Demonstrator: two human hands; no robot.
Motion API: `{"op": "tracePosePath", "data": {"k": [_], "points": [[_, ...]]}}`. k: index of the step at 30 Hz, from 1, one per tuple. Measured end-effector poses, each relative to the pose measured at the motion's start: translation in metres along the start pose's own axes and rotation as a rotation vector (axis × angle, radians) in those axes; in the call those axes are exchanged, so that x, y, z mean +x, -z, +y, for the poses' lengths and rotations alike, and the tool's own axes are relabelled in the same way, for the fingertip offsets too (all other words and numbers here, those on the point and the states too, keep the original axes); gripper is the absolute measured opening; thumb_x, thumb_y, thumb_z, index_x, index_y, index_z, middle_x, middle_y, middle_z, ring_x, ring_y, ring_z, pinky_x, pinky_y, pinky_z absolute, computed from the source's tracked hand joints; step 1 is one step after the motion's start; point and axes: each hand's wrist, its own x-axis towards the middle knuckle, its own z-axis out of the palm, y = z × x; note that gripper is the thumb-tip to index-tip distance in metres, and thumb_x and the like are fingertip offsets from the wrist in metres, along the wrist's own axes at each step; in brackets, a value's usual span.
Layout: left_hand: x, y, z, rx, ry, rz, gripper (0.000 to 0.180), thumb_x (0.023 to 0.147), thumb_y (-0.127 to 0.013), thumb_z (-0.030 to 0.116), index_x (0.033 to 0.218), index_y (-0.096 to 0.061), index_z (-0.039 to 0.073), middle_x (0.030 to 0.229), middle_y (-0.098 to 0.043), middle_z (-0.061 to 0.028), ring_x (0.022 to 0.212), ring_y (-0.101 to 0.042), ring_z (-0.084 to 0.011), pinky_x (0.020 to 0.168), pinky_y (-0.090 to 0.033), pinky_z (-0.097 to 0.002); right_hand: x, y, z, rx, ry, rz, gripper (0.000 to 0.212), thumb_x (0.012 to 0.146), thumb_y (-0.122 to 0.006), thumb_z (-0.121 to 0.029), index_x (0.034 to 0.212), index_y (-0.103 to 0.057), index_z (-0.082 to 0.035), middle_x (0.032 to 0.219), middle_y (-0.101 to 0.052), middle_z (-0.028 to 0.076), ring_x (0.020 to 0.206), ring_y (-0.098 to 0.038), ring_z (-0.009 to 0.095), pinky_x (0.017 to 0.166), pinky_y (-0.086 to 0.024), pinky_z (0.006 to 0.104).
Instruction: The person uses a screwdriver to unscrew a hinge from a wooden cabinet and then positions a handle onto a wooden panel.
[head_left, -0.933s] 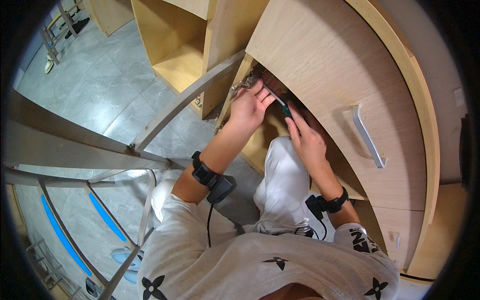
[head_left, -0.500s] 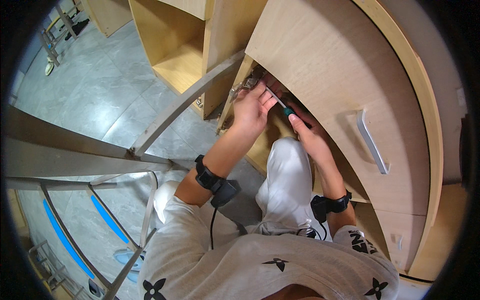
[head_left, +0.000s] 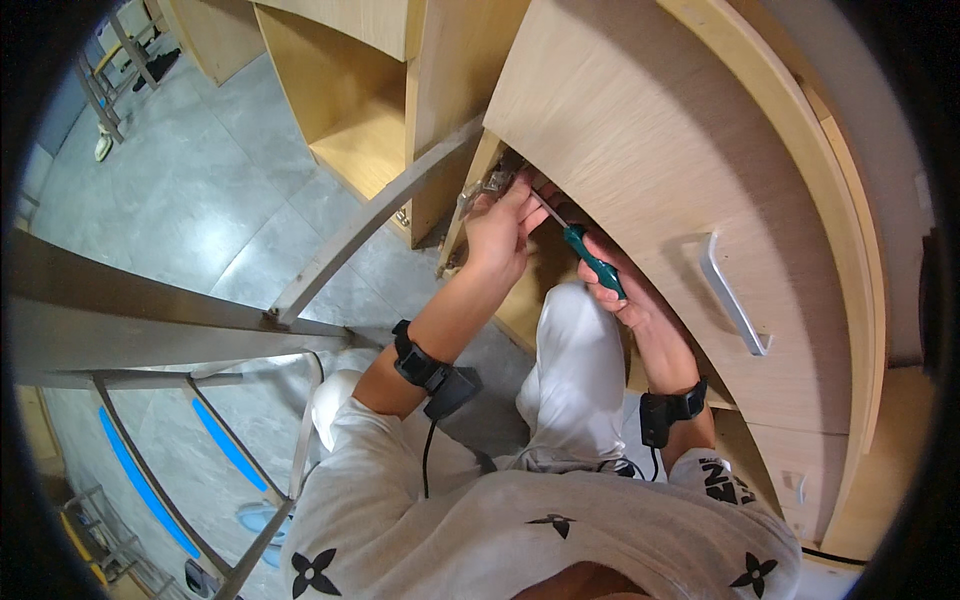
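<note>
The right hand is closed around the dark green handle of a screwdriver, which it holds at a slant in the opening of a wooden cabinet, below the edge of a broad pale panel. The metal shaft points up and to the left, its far end reaching the fingers of the left hand. That hand is raised with its fingers bent beside a metal hinge on a narrow wooden board; whether it grips the hinge, the shaft's end or something small cannot be told, as the fingers hide the tip. A silver bar handle is fixed to the broad panel, to the right of the right hand. One knee in white trousers is bent below the two hands, and each forearm wears a black strap with a box on it. Beyond the left hand, a curved-looking grey metal bar crosses in front of an open wooden cabinet unit, which stands on the grey tiled floor.
</note>
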Motion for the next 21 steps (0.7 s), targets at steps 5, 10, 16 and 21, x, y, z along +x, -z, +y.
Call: {"op": "tracePosePath", "data": {"k": [5, 10, 16, 21], "points": [[0.007, 0.004, -0.005, 0.126, 0.022, 0.050, 0.023, 0.085, -0.062, 0.009, 0.106, -0.053, 0.004, 0.106, -0.061, -0.0091, 0.096, -0.062, -0.0239, 0.081, -0.053, -0.0348, 0.000, 0.011, 0.004, 0.160, -0.040, -0.105, 0.028, 0.090, -0.058, -0.037, 0.083, -0.045, -0.013, 0.060, -0.050, 0.001, 0.035, -0.034, 0.003, 0.028, -0.020, 0.0144], [0.002, 0.015, 0.002, 0.181, 0.037, -0.045, 0.029, 0.090, -0.056, 0.011, 0.117, -0.049, 0.004, 0.114, -0.057, -0.0091, 0.106, -0.057, -0.0250, 0.089, -0.049, -0.0370, -0.010, 0.006, 0.007, 0.025, 0.054, -0.075, 0.026, 0.088, -0.060, -0.035, 0.089, -0.050, -0.011, 0.063, -0.049, 0.000, 0.041, -0.035, 0.002, 0.032, -0.021, 0.0157], [0.006, 0.030, 0.003, 0.187, 0.084, -0.060, 0.031, 0.090, -0.054, 0.011, 0.118, -0.049, 0.001, 0.120, -0.056, -0.0123, 0.110, -0.055, -0.0268, 0.096, -0.045, -0.0386, -0.033, 0.027, 0.028, -0.285, 0.092, -0.147, 0.027, 0.090, -0.057, -0.039, 0.093, -0.058, -0.012, 0.062, -0.043, -0.006, 0.048, -0.035, 0.001, 0.039, -0.025, 0.0168], [-0.012, 0.041, 0.011, 0.190, -0.024, -0.061, 0.019, 0.089, -0.055, 0.009, 0.106, -0.052, 0.001, 0.107, -0.059, -0.0094, 0.101, -0.059, -0.0270, 0.084, -0.051, -0.0380, -0.096, 0.034, 0.029, -0.907, 0.547, -0.239, 0.037, 0.089, -0.057, -0.034, 0.109, -0.063, -0.003, 0.078, -0.065, 0.008, 0.068, -0.056, 0.014, 0.062, -0.045, 0.0301]]}}
